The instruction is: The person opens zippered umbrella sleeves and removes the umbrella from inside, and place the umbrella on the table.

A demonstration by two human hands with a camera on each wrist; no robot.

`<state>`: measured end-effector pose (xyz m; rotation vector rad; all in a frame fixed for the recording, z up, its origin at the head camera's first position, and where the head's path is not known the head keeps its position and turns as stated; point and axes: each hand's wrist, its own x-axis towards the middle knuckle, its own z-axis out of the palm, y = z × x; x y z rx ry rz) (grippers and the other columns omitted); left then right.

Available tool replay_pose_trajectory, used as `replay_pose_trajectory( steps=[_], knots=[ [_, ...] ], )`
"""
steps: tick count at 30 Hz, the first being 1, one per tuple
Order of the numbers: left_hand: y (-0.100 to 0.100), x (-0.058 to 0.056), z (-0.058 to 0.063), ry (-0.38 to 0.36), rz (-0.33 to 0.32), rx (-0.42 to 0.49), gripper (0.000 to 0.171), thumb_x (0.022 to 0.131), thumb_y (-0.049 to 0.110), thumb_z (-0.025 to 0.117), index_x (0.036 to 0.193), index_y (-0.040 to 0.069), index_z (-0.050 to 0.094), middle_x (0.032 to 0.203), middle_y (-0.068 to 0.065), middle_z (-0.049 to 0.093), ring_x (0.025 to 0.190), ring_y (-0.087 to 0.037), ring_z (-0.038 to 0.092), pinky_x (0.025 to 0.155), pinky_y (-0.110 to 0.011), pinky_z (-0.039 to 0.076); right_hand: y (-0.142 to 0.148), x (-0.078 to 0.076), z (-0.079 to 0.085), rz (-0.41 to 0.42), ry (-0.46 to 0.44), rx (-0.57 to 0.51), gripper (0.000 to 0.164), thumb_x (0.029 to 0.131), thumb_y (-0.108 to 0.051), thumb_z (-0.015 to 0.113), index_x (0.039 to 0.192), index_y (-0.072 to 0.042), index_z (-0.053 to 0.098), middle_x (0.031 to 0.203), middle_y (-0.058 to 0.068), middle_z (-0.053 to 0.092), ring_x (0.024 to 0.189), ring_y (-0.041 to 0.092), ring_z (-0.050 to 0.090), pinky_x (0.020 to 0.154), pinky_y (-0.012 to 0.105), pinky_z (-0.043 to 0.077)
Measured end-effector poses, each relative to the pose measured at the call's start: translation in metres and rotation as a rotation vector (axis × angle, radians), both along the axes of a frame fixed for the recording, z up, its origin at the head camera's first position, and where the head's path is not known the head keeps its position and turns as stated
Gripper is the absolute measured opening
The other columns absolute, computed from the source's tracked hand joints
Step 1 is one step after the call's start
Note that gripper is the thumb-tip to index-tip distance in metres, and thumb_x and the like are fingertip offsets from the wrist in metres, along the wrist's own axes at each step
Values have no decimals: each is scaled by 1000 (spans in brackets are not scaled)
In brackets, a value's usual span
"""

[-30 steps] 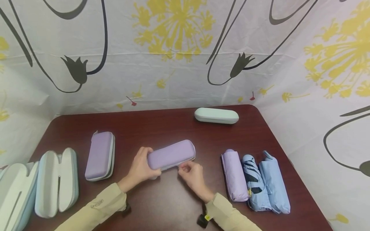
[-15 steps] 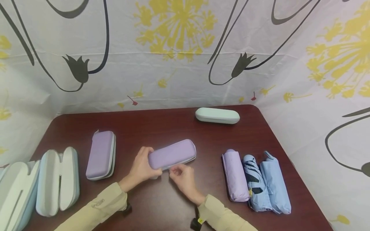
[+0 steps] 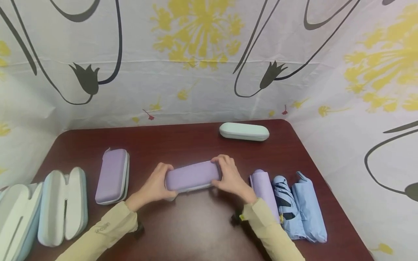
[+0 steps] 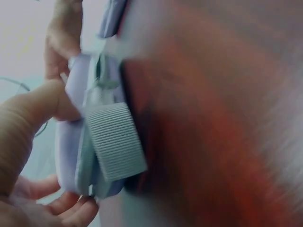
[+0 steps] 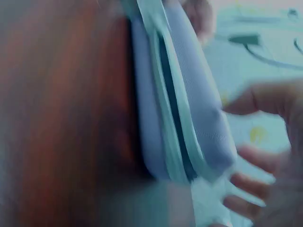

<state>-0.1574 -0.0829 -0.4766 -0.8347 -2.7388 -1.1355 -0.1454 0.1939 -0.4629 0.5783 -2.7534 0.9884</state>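
Note:
A purple zip case [image 3: 192, 175] lies at a slant mid-table between both hands. My left hand [image 3: 155, 185] grips its left end, thumb along the near side and fingers round the far side. At the right end, my right hand [image 3: 232, 179] holds the case between thumb and fingers. In the left wrist view a pale ribbed strap [image 4: 118, 142] hangs at the case's left end, near the thumb. A dark gap shows between the light zip tapes [image 5: 168, 106] in the right wrist view, so the zip is partly undone. The inside is hidden.
Another purple zip case [image 3: 111, 175] lies to the left, beside open light-blue glasses cases [image 3: 76, 203]. A mint glasses case [image 3: 244, 131] rests at the back right. A purple folded umbrella [image 3: 262, 188] and two blue ones [image 3: 310, 206] lie right, partly behind the right forearm.
My right hand slid left along the case's near zip edge, then moved right and up to the case's right end. My left hand kept its grip at the left end.

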Motion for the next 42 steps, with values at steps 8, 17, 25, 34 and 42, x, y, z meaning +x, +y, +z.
replay_pose_trajectory(
  steps=[8,17,25,34,42],
  knots=[
    [-12,-30,5,-195,-151,33,70,55,5,80,117,0,49,105,-17,45,88,-25,49,72,-38,50,3,-3,3,153,-245,-24,65,63,-9,73,121,-4,44,117,14,42,108,26,40,89,40,39],
    [-11,-61,11,-298,-218,68,67,62,-8,73,123,3,49,110,-17,48,95,-30,52,77,-38,52,-7,27,-12,58,-120,-128,70,58,-9,76,119,3,45,113,14,44,102,22,46,88,36,44],
    [0,-89,15,-394,-315,93,60,68,-10,63,125,2,49,119,-17,48,107,-34,49,89,-47,47,-33,57,-20,-89,-33,-222,72,55,-6,80,117,7,45,108,17,46,93,23,51,82,36,49],
    [17,-112,19,-423,-416,60,56,68,0,67,122,3,53,122,-15,50,108,-32,49,92,-48,43,-58,71,-19,-146,-113,-287,66,62,4,77,117,9,41,104,19,44,70,18,50,58,24,50],
    [28,-113,19,-370,-437,57,51,69,0,66,119,1,55,118,-15,51,108,-31,48,93,-46,40,-68,75,-19,-133,-123,-354,59,65,7,73,114,9,42,101,17,46,81,20,52,60,26,52]
  ],
)
